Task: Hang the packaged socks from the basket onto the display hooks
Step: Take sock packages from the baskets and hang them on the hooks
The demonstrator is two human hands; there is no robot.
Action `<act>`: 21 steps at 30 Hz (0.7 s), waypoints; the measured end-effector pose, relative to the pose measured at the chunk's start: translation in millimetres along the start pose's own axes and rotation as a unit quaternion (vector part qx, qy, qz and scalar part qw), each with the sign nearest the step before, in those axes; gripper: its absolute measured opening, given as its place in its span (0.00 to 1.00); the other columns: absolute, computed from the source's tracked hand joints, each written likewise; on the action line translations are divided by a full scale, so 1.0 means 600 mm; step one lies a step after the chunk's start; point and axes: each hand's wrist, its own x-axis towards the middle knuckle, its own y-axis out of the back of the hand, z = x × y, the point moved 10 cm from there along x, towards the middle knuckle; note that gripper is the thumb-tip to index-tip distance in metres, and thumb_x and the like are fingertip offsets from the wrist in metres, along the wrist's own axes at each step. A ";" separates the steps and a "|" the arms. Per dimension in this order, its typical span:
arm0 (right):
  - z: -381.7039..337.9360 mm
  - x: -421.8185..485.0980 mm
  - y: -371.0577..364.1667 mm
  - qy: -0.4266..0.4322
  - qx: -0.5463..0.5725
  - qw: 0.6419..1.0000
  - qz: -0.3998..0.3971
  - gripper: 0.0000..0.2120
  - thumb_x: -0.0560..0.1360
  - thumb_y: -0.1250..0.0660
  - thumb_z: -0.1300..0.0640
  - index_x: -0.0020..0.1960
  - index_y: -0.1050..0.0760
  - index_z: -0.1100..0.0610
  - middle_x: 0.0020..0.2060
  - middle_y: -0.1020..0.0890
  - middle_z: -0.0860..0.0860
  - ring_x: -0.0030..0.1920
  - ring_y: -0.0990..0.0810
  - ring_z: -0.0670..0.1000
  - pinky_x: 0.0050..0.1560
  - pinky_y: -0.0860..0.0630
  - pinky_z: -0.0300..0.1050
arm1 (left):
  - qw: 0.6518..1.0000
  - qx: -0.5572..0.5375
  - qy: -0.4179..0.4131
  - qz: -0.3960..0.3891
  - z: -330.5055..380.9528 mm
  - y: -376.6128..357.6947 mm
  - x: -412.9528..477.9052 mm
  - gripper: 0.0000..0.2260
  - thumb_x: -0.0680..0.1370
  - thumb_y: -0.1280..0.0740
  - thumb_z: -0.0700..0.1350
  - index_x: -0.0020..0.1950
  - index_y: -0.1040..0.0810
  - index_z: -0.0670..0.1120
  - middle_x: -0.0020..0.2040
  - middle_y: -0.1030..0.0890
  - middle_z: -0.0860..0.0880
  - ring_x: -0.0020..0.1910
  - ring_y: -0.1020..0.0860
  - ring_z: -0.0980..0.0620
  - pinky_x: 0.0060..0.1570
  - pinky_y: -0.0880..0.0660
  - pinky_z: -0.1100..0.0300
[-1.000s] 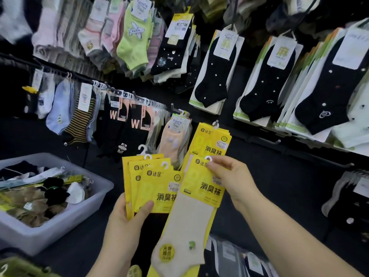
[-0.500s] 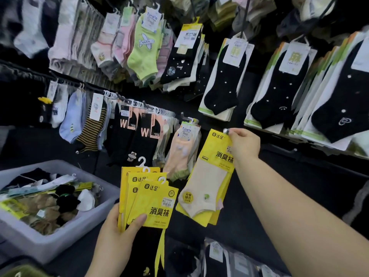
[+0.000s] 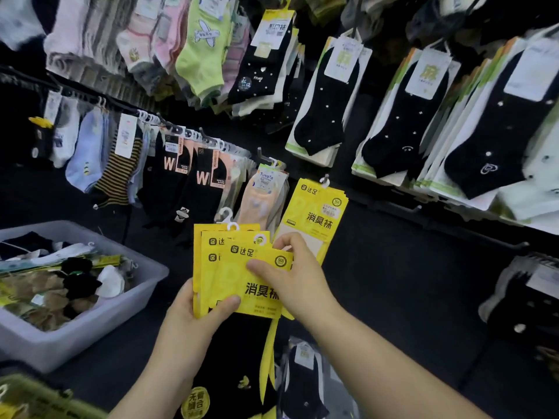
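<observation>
Glossy yellow sock packets (image 3: 242,276), smooth grey plastic basket (image 3: 90,325), knitted cloth socks (image 3: 199,62)

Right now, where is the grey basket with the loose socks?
In the head view the grey basket sits at the lower left, below the hanging striped sock and left of the left hand holding yellow packs.

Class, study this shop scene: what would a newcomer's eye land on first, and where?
The bright yellow sock packs fanned in the left hand at centre, the right hand pinching the front one. Just above, matching hung packs dangle from a hook; a grey basket sits left.
</observation>
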 end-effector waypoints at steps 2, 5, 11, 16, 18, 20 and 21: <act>0.002 0.006 0.013 -0.009 0.010 1.000 -0.006 0.13 0.71 0.26 0.54 0.46 0.30 0.48 0.48 0.24 0.44 0.48 0.19 0.50 0.48 0.19 0.53 | 1.000 -0.011 0.005 -0.004 -0.003 -0.008 -0.001 0.16 0.61 0.27 0.57 0.49 0.20 0.63 0.50 0.15 0.52 0.49 0.16 0.51 0.55 0.24 0.45; 0.012 0.017 0.044 -0.023 0.051 0.998 0.011 0.08 0.72 0.27 0.57 0.46 0.25 0.48 0.52 0.22 0.48 0.48 0.19 0.51 0.46 0.19 0.48 | 1.000 -0.025 0.006 0.000 -0.007 -0.014 -0.003 0.09 0.70 0.32 0.53 0.49 0.20 0.62 0.52 0.15 0.53 0.52 0.18 0.53 0.58 0.26 0.48; 0.015 0.065 0.174 -0.009 0.086 0.975 0.207 0.08 0.78 0.36 0.57 0.44 0.23 0.46 0.39 0.23 0.44 0.34 0.27 0.43 0.33 0.29 0.35 | 0.996 0.050 -0.026 0.063 0.003 0.037 0.003 0.07 0.78 0.34 0.44 0.50 0.21 0.57 0.47 0.15 0.54 0.48 0.17 0.54 0.48 0.25 0.55; -0.011 0.139 0.203 0.007 0.017 0.967 0.255 0.07 0.78 0.37 0.56 0.49 0.21 0.49 0.41 0.22 0.48 0.39 0.25 0.47 0.39 0.27 0.43 | 0.994 0.074 -0.027 0.082 0.006 0.066 0.009 0.07 0.78 0.34 0.43 0.48 0.23 0.56 0.43 0.15 0.55 0.45 0.18 0.57 0.41 0.27 0.61; -0.011 0.159 0.199 -0.001 -0.007 0.964 0.264 0.07 0.77 0.34 0.55 0.52 0.19 0.52 0.47 0.20 0.50 0.44 0.21 0.51 0.43 0.24 0.46 | 0.993 0.080 -0.026 0.078 0.007 0.068 0.011 0.06 0.77 0.34 0.43 0.48 0.23 0.56 0.41 0.15 0.56 0.44 0.18 0.58 0.40 0.28 0.62; -0.001 0.168 0.200 -0.018 -0.020 0.960 0.278 0.06 0.75 0.31 0.54 0.51 0.20 0.52 0.45 0.19 0.49 0.40 0.20 0.48 0.39 0.24 0.44 | 0.994 0.081 -0.021 0.076 0.004 0.068 0.012 0.07 0.78 0.34 0.43 0.47 0.23 0.57 0.41 0.15 0.56 0.44 0.18 0.58 0.40 0.28 0.61; 0.002 0.168 0.202 -0.027 -0.031 0.958 0.285 0.06 0.74 0.30 0.53 0.50 0.20 0.52 0.44 0.19 0.48 0.35 0.22 0.45 0.34 0.27 0.42 | 0.994 0.080 -0.019 0.073 0.002 0.066 0.012 0.07 0.78 0.34 0.44 0.47 0.23 0.57 0.42 0.15 0.55 0.44 0.18 0.57 0.42 0.27 0.59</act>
